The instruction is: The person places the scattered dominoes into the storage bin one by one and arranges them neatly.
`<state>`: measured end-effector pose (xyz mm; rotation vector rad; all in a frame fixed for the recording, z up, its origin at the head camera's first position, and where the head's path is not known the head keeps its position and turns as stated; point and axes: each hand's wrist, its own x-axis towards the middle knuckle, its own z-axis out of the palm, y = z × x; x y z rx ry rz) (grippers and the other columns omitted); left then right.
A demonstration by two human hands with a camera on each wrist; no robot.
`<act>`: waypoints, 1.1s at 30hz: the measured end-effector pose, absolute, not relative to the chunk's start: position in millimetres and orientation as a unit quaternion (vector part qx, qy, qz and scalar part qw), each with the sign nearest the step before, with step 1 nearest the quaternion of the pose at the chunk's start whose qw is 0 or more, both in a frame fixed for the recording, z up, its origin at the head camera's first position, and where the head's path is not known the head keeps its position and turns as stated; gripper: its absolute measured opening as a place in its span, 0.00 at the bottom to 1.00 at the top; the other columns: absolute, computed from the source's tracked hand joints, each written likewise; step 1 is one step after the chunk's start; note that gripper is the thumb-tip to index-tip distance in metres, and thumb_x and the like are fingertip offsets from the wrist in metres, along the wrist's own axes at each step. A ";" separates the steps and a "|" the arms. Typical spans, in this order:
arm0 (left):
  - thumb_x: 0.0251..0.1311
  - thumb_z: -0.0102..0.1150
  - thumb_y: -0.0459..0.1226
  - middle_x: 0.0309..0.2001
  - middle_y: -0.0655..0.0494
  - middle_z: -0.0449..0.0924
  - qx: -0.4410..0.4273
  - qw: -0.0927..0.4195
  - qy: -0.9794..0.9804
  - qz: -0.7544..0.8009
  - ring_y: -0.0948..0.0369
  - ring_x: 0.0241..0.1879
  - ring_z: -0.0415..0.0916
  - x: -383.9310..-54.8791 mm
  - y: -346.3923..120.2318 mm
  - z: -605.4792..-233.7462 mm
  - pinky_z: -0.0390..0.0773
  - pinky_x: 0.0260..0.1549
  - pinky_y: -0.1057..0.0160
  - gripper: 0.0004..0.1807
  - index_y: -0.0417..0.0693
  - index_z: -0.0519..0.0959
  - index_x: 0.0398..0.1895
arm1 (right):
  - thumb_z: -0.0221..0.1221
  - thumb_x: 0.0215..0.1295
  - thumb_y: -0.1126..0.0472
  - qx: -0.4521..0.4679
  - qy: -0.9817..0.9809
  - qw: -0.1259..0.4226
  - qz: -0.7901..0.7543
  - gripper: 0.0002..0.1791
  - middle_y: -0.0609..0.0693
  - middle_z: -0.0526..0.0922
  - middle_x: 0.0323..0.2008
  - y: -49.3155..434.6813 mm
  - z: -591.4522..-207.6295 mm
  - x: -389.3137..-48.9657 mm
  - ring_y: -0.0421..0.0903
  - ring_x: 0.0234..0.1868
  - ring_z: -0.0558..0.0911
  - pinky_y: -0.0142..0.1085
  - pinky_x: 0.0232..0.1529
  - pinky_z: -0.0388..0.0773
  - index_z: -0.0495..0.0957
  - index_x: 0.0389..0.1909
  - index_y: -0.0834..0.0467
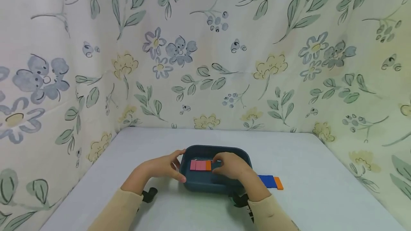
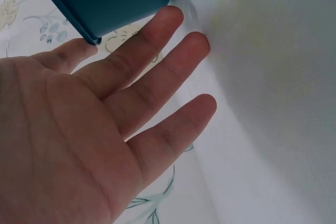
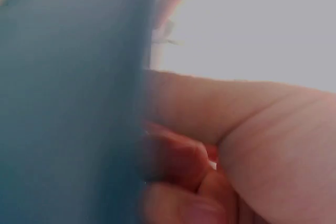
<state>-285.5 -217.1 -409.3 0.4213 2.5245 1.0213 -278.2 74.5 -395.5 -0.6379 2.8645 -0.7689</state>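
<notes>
A dark teal tray point(image 1: 205, 187) with raised walls sits on the white table. Inside it, several pink tiles point(image 1: 198, 165) lie side by side in a row, with an orange tile point(image 1: 208, 165) at the right end. My left hand point(image 1: 163, 166) is at the tray's left wall, thumb near the front corner and fingers toward the back; in the left wrist view its fingers point(image 2: 149, 85) are straight and spread. My right hand point(image 1: 232, 167) reaches into the tray, bent thumb and finger right at the orange tile's right edge; whether they pinch it I cannot tell.
Right of the tray, partly behind my right forearm, a blue tile group point(image 1: 268, 181) lies on the table point(image 1: 298, 159) with another orange tile point(image 1: 278, 183) at its right end. A floral curtain point(image 1: 205, 52) hangs behind and along both sides of the table.
</notes>
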 end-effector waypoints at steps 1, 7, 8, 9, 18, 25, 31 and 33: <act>0.45 0.81 0.51 0.50 0.53 0.75 0.151 0.193 0.898 0.365 0.55 0.48 0.74 -285.4 -216.4 -409.6 0.72 0.51 0.42 0.62 0.57 0.50 0.80 | 0.70 0.62 0.54 -0.222 0.936 0.061 -0.265 0.21 0.47 0.77 0.29 82.2 -392.3 -277.3 0.44 0.27 0.73 0.39 0.28 0.71 0.82 0.54 0.56; 0.46 0.80 0.52 0.49 0.54 0.75 0.154 0.189 0.901 0.358 0.55 0.47 0.74 -285.5 -212.4 -409.7 0.72 0.50 0.43 0.62 0.57 0.50 0.80 | 0.67 0.65 0.54 -0.225 0.908 0.078 -0.346 0.24 0.48 0.71 0.24 132.8 -375.9 -279.5 0.43 0.21 0.68 0.36 0.23 0.65 0.79 0.61 0.54; 0.46 0.80 0.52 0.49 0.53 0.75 0.154 0.189 0.901 0.359 0.55 0.47 0.74 -285.2 -212.1 -410.1 0.72 0.50 0.43 0.62 0.57 0.50 0.80 | 0.67 0.65 0.54 -0.221 0.904 0.079 -0.358 0.25 0.49 0.71 0.24 141.2 -374.5 -280.6 0.44 0.22 0.69 0.36 0.24 0.65 0.79 0.62 0.54; 0.46 0.80 0.52 0.49 0.53 0.75 0.153 0.190 0.901 0.360 0.55 0.47 0.74 -284.7 -211.7 -410.7 0.72 0.50 0.43 0.62 0.56 0.50 0.80 | 0.67 0.65 0.54 -0.215 0.901 0.082 -0.369 0.25 0.50 0.72 0.24 149.3 -373.5 -281.7 0.45 0.23 0.70 0.37 0.26 0.66 0.79 0.62 0.54; 0.46 0.80 0.51 0.48 0.54 0.75 0.155 0.195 0.899 0.361 0.56 0.46 0.75 -281.4 -210.1 -414.9 0.74 0.49 0.44 0.61 0.56 0.50 0.80 | 0.63 0.68 0.61 -0.156 0.888 0.133 -0.412 0.18 0.52 0.73 0.28 206.9 -385.1 -291.0 0.45 0.21 0.64 0.34 0.23 0.62 0.80 0.57 0.58; 0.47 0.80 0.51 0.48 0.54 0.75 0.152 0.191 0.901 0.358 0.56 0.46 0.75 -282.6 -212.6 -412.7 0.73 0.49 0.44 0.61 0.55 0.49 0.80 | 0.67 0.61 0.65 -0.094 0.890 0.158 -0.417 0.21 0.50 0.70 0.25 231.7 -396.2 -290.1 0.44 0.20 0.62 0.33 0.21 0.58 0.81 0.57 0.57; 0.46 0.80 0.52 0.48 0.54 0.74 0.153 0.186 0.903 0.355 0.57 0.46 0.75 -284.9 -214.3 -411.9 0.74 0.48 0.46 0.62 0.55 0.49 0.80 | 0.71 0.54 0.65 -0.034 0.908 0.199 -0.366 0.22 0.48 0.71 0.23 235.7 -401.1 -283.4 0.43 0.20 0.62 0.34 0.21 0.55 0.83 0.52 0.55; 0.46 0.80 0.52 0.48 0.53 0.74 0.155 0.185 0.903 0.355 0.56 0.46 0.75 -286.0 -214.5 -411.9 0.75 0.48 0.47 0.62 0.55 0.48 0.80 | 0.72 0.53 0.66 -0.018 0.914 0.205 -0.349 0.20 0.49 0.75 0.29 234.3 -403.4 -282.0 0.43 0.20 0.63 0.34 0.22 0.55 0.84 0.48 0.53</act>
